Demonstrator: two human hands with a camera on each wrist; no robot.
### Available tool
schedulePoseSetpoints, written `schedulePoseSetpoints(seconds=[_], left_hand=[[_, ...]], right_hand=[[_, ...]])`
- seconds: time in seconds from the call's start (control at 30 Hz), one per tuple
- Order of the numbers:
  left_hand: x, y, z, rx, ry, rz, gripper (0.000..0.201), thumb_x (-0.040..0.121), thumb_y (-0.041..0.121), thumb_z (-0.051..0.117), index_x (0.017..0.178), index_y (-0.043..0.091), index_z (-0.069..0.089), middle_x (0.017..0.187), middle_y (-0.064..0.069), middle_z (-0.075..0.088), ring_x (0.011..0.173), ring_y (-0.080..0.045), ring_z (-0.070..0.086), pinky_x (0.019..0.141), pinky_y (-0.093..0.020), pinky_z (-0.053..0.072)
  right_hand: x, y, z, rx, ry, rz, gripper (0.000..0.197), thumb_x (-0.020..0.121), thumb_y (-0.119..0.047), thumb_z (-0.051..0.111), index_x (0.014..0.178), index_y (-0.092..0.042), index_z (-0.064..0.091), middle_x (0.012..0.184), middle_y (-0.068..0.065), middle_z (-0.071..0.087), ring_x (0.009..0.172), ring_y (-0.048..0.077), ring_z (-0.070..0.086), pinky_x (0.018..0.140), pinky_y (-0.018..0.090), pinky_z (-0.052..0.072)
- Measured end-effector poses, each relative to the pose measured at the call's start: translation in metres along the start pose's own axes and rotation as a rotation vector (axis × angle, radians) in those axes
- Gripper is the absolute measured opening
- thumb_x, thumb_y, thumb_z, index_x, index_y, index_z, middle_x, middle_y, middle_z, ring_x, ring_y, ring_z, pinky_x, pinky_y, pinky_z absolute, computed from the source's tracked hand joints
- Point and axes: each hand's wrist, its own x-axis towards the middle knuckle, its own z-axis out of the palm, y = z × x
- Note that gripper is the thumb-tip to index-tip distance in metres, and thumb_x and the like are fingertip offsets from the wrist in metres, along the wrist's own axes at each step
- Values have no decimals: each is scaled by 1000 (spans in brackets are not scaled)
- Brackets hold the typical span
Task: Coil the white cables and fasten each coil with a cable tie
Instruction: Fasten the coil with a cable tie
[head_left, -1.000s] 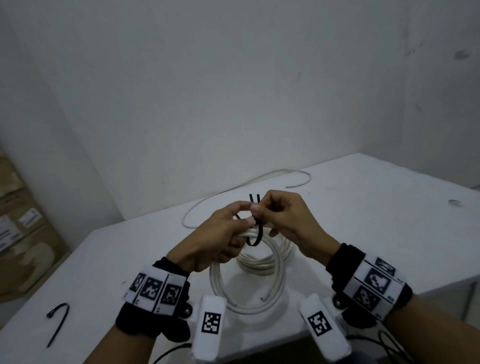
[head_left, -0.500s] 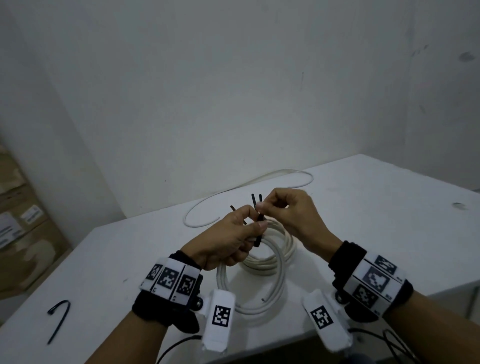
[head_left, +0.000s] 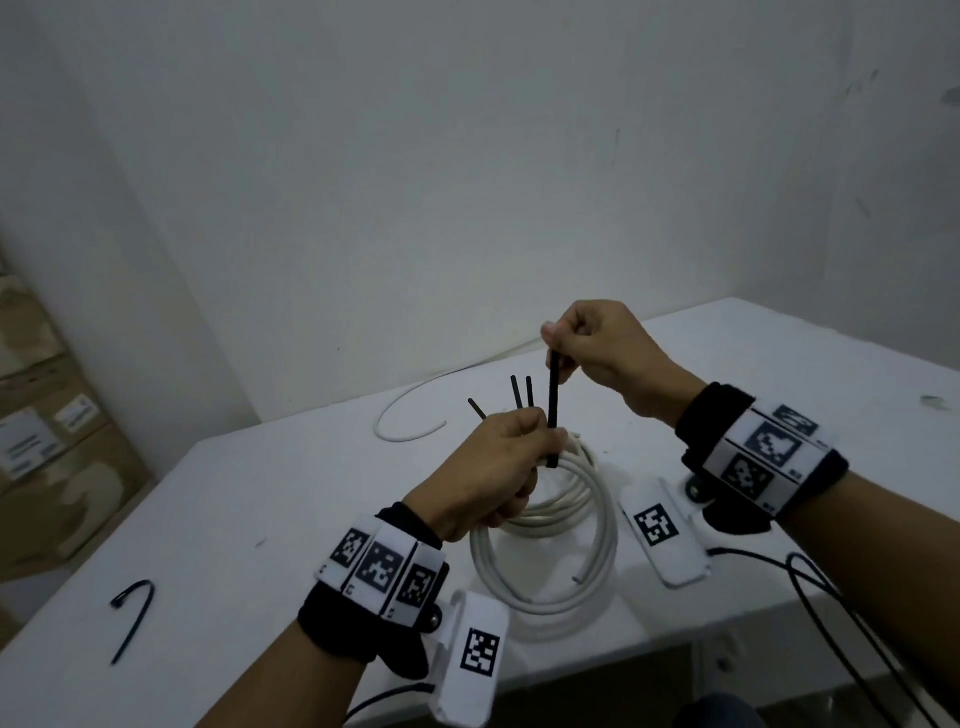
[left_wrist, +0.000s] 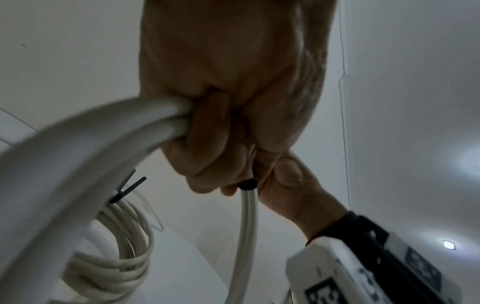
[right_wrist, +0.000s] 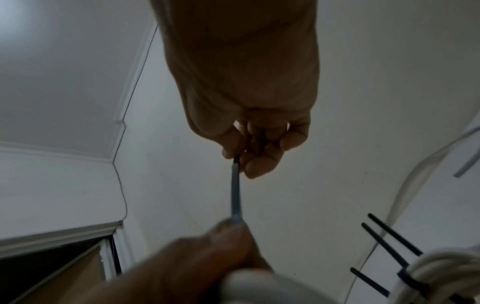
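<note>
Head view, centre of frame: left hand (head_left: 498, 457), fingers curled around the upper turns of a white cable coil (head_left: 545, 540), held above the white table (head_left: 779, 374). Lower part of the coil hanging toward the table's near edge, at lower centre. Black cable tie (head_left: 553, 410) wrapped over the gripped turns, its free end rising nearly upright to the right hand (head_left: 597, 348). Right hand above and to the right of the left, thumb and fingers pinching the tie's upper end. Three further black tie ends (head_left: 519, 392) protruding upward just left of the taut tie, beside the left hand's knuckles.

Left wrist view: left hand (left_wrist: 233, 107) closed on the thick white turns (left_wrist: 78, 156) entering from the left of the frame; tie head (left_wrist: 248, 184) dark and round beneath the fingers at centre; second white coil (left_wrist: 124, 246) at lower left, already bound with a black tie (left_wrist: 127, 190).

Right wrist view: right hand (right_wrist: 246, 123) at upper centre, fingertips (right_wrist: 259, 166) pinching the tie strap (right_wrist: 235, 191), stretched straight down to the blurred left hand (right_wrist: 207, 257) at bottom centre; bound coil with tie ends (right_wrist: 389, 238) at lower right.

Head view, background: loose white cable (head_left: 410, 415) curved on the table behind the hands, left of centre. Spare black tie (head_left: 132, 618) lying on the table at lower left, well apart from the coils. Cardboard boxes (head_left: 47, 431) at the left edge.
</note>
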Motion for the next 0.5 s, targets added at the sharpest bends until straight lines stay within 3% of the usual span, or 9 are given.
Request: schedulePoseSetpoints(seconds=[0.03, 0.1, 0.2, 0.33, 0.43, 0.5], left_hand=[[-1, 0, 2, -6, 0, 8, 23, 95, 29, 53, 81, 15, 42, 53, 2, 23, 41, -12, 14, 41, -22, 11], [-2, 2, 4, -21, 0, 6, 24, 96, 27, 52, 77, 15, 42, 52, 2, 22, 39, -11, 14, 40, -20, 11], [-2, 9, 7, -35, -22, -25, 30, 97, 27, 47, 69, 20, 40, 49, 4, 23, 39, -11, 14, 40, -17, 12], [-2, 12, 5, 0, -40, -66, 23, 95, 28, 46, 76, 15, 47, 49, 3, 24, 41, -11, 14, 42, -18, 11], [0, 11, -4, 4, -21, -104, 25, 94, 31, 46, 75, 15, 49, 49, 4, 25, 41, -11, 16, 42, -17, 11], [2, 12, -11, -25, -6, -136, 26, 94, 32, 46, 74, 16, 49, 48, 4, 26, 40, -10, 16, 40, -15, 12]], right_hand=[[0, -5, -1, -8, -42, -2, 27, 94, -12, 56, 68, -8, 51, 67, 9, 63, 49, 10, 60, 53, 17, 48], [4, -13, -5, -6, -98, -1, 27, 93, -8, 55, 66, -7, 51, 67, 11, 62, 44, 4, 57, 45, 10, 41], [13, -14, -10, 20, -104, -17, 29, 92, -3, 56, 63, -4, 50, 64, 14, 58, 44, 7, 53, 46, 14, 40], [14, -1, -5, 15, -67, 11, 26, 90, -6, 58, 66, 1, 52, 64, 20, 53, 49, 17, 47, 50, 22, 38], [5, -2, -9, 40, -10, 14, 27, 91, -20, 60, 69, -5, 56, 67, 12, 62, 49, 12, 54, 49, 17, 42], [-6, -3, -14, 3, -60, 53, 34, 91, -41, 55, 89, -8, 63, 78, 7, 71, 60, 12, 63, 56, 20, 46]])
